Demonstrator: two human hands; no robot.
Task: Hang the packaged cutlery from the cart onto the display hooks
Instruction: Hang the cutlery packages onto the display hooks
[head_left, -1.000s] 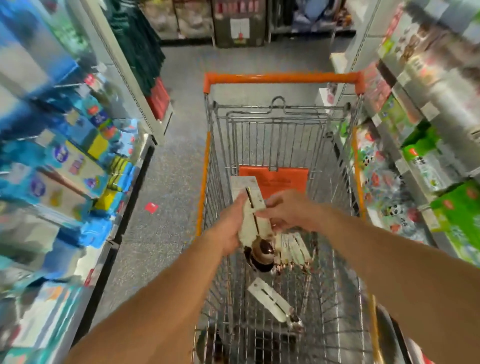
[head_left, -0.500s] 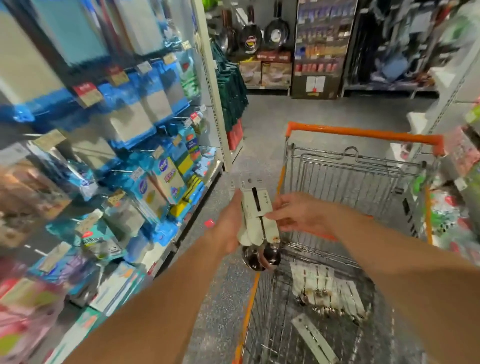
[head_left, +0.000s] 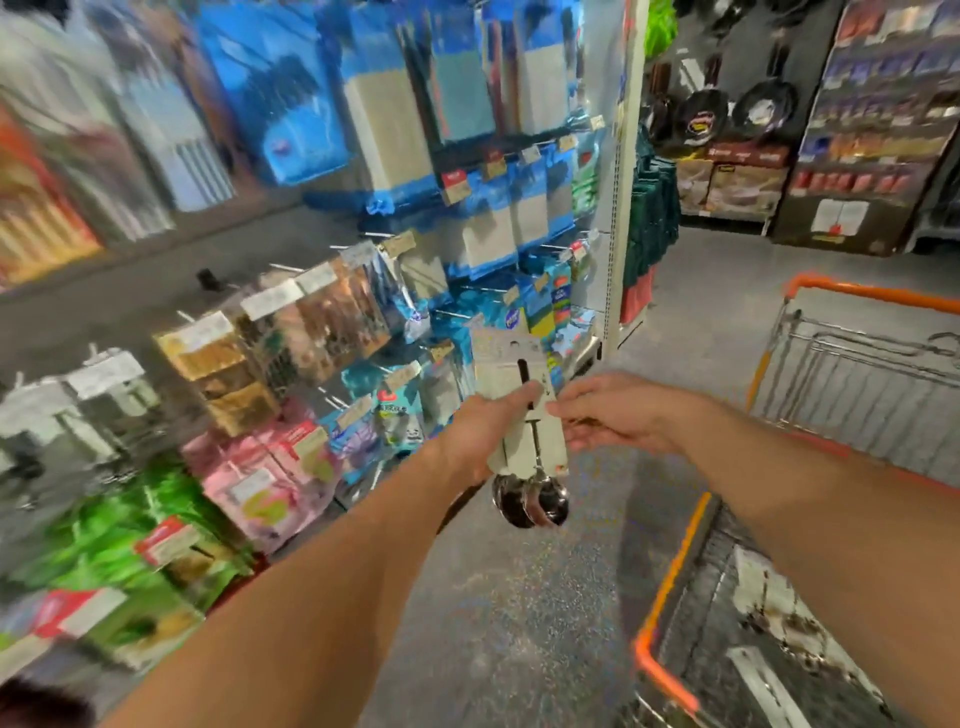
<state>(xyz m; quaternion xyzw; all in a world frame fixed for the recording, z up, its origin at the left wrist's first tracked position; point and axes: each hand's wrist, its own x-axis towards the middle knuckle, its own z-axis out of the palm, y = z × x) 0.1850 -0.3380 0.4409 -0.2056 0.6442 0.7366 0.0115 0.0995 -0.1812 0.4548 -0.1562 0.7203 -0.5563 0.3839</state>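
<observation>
Left hand (head_left: 480, 434) gripping carded spoons (head_left: 524, 415), right hand (head_left: 613, 415) pinching them, over speckled grey floor (head_left: 519, 613) beside orange-rimmed cart (head_left: 670, 577).

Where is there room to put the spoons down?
Bare floor lies between the shelves and the cart. The shelves' hooks look packed. More packs fill the cart. Both hands hold the spoon packs.
</observation>
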